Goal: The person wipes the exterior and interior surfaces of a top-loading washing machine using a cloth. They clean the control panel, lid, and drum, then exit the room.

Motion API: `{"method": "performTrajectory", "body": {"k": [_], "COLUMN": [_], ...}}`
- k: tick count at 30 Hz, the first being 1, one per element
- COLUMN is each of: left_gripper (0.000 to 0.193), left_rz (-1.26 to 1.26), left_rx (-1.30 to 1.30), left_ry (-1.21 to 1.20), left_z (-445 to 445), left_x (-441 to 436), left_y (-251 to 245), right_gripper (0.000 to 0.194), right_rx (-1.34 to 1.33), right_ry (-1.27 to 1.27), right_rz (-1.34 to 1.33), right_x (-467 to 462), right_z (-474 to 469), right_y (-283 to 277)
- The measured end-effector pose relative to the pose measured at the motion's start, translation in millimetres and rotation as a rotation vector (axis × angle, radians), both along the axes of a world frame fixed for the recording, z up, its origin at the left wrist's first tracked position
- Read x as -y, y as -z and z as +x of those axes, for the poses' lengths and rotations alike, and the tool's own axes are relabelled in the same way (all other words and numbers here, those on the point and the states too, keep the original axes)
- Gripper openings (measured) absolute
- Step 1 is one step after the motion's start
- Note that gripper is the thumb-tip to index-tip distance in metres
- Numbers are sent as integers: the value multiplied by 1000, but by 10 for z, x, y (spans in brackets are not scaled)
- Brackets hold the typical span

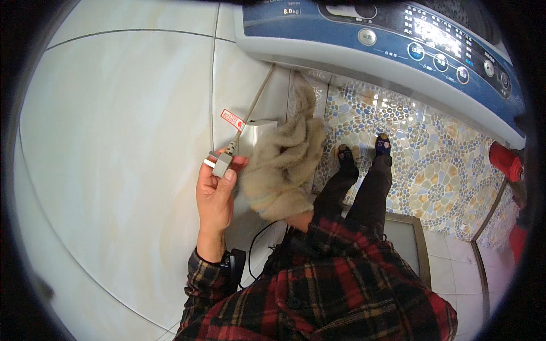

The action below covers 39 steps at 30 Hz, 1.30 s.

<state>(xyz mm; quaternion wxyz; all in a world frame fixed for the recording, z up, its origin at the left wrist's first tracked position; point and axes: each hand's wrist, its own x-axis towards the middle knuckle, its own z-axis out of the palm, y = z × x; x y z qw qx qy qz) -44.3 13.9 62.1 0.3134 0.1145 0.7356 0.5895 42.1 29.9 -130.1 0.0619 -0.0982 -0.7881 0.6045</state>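
My left hand (216,192) holds a grey power plug (222,164) between thumb and fingers, its metal prongs towards the left. From the plug a grey cord (258,94) runs up to the washing machine (298,53), and a red-and-white tag (232,119) hangs on it. Beside the plug a beige cloth (290,162) hangs bunched, its lower end over my right hand (300,220). Only the wrist and back edge of that hand show; the cloth hides its fingers, which appear to grip it.
A tiled wall (111,128) rises at the left. A pebble-patterned floor (439,170) lies under my feet. Behind the legs is a framed panel (403,238). A red object (504,162) stands at the right. A black cable (251,255) loops near my left sleeve.
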Motion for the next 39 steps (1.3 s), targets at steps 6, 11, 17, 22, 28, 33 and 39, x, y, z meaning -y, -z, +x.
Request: {"method": "performTrajectory", "body": {"k": [6, 11, 17, 22, 28, 33, 39], "left_gripper": [41, 41, 40, 39, 40, 40, 39], "left_rz": [-24, -59, -10, 28, 60, 63, 101], "left_rx": [15, -5, -34, -45, -101, -104, -92], "left_ry": [-53, -77, -81, -81, -52, -31, -13], "left_z": [26, 55, 61, 52, 49, 39, 49], "left_x": [36, 33, 48, 33, 3, -20, -41], "left_y": [50, 104, 148, 150, 153, 140, 129], "right_gripper": [42, 41, 41, 40, 39, 39, 38], "right_rx": [-10, 0, 13, 35, 58, 81, 108], "right_ry": [11, 24, 32, 53, 136, 173, 153], "right_rz": [17, 10, -5, -9, 30, 74, 106], "right_x": [-95, -104, -118, -198, -599, -899, -1031], "right_z": [-211, -173, -70, 111, 11, -142, 178], "right_y": [100, 106, 144, 148, 302, 379, 332]}}
